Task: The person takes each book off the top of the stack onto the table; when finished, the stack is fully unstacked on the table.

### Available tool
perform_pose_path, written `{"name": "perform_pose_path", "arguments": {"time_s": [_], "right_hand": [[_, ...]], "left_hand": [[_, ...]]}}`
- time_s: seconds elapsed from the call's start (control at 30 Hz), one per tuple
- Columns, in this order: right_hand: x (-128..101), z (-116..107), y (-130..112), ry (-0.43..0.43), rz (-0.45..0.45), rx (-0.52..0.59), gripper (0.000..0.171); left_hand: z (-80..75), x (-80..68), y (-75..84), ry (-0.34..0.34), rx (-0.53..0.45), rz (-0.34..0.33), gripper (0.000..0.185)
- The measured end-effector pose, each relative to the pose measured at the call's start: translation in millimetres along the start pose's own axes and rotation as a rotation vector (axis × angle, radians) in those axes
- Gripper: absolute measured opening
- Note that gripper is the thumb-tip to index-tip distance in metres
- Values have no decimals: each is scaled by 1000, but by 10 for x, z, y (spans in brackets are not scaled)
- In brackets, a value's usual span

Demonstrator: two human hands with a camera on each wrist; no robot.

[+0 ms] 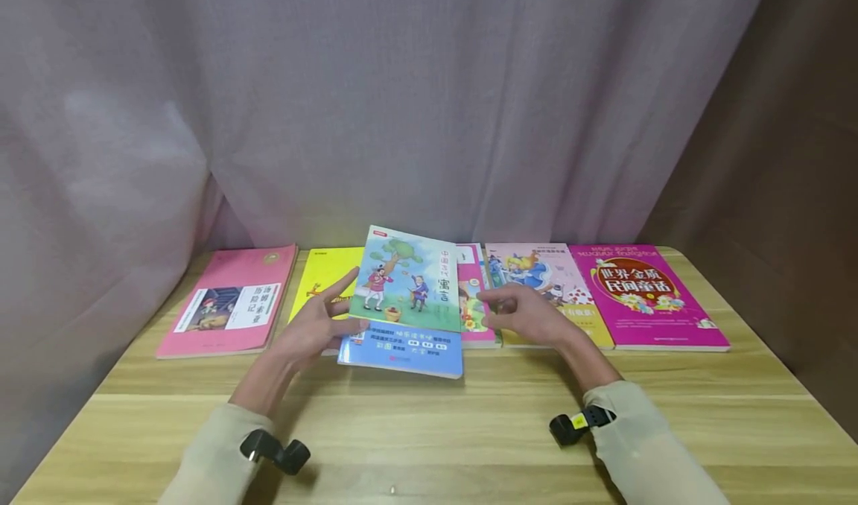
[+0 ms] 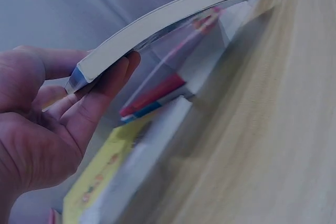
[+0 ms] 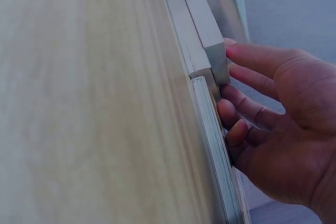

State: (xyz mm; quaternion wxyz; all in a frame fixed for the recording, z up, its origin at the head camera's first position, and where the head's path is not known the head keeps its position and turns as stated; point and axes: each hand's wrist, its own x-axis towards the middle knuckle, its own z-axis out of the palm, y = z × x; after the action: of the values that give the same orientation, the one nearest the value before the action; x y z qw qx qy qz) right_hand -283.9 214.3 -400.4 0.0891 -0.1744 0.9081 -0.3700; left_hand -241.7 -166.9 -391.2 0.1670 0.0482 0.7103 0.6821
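A picture book [image 1: 405,296] with a green and blue cover is lifted off the wooden table [image 1: 469,430], its left side raised. My left hand [image 1: 315,330] grips its left edge. In the left wrist view the thumb lies on top of the book [image 2: 163,22] and the fingers [image 2: 100,93] are under it. My right hand [image 1: 529,315] is at the book's right edge. In the right wrist view the fingertips of that hand [image 3: 278,124] touch the page edge of the book [image 3: 202,24], with the fingers loosely bent.
A row of books lies along the table's back edge: a pink one [image 1: 231,300] at left, a yellow one [image 1: 325,274], a pink one [image 1: 472,296] under the lifted book, a pastel one [image 1: 550,281] and a magenta one [image 1: 643,293]. A curtain hangs behind.
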Motion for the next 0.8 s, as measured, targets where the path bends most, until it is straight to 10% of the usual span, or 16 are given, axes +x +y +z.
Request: {"name": "perform_pose_path", "arguments": {"time_s": [0.4,0.8], "right_hand": [[-19,2,29,6,-2,-2,53],[-54,22,75,11,9,-9,52]], "left_hand": [[-424,-503,260,24,33,137,100],[-1053,-1210,133,5,-26,221,101]]}}
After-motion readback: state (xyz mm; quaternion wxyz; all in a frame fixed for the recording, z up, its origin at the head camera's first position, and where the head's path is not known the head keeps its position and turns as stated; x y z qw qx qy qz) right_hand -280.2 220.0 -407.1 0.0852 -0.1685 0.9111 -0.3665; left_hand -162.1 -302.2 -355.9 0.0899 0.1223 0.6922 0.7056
